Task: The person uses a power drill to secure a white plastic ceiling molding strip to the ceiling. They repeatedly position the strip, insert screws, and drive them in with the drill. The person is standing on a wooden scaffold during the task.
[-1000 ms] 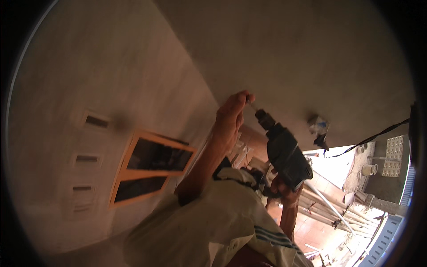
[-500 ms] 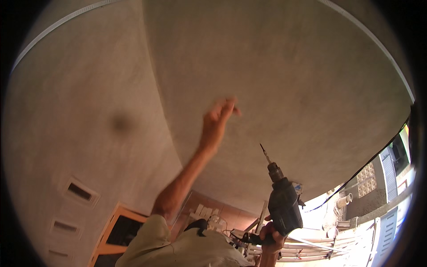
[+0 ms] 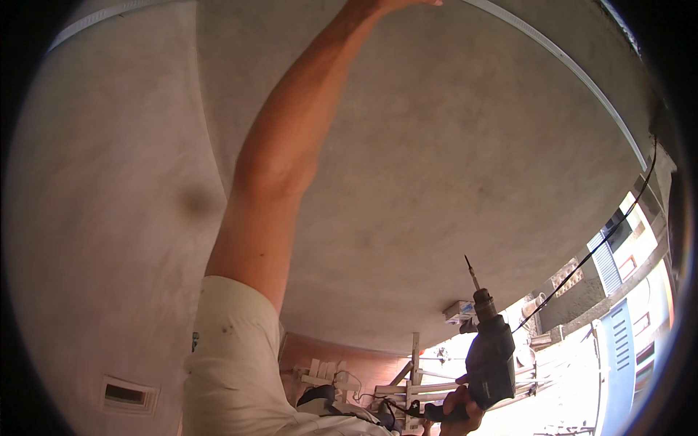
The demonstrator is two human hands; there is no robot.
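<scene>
My right hand point(image 3: 463, 413) grips the handle of a dark power drill point(image 3: 491, 367) at the lower right. A long thin bit point(image 3: 472, 270) sticks up from its chuck, tip apart from the grey plastered wall point(image 3: 407, 189). My left arm stretches up the middle. At the top edge my left hand point(image 3: 396, 4) is mostly cut off, so its fingers and anything in them are hidden. A white perforated strip point(image 3: 574, 59) runs along the top of the wall, near that hand.
A black cable point(image 3: 582, 261) hangs at the right. A small box point(image 3: 459, 312) stands behind the drill. Wooden poles and planks point(image 3: 414, 370) lie below. A vent opening point(image 3: 127, 396) is in the left wall. Bright blue-panelled buildings point(image 3: 616, 356) show at the right.
My left hand has risen from mid-wall to the top edge. The drill in my right hand appears further right and slightly lower. The view has shifted, bringing the white strip lower at the right.
</scene>
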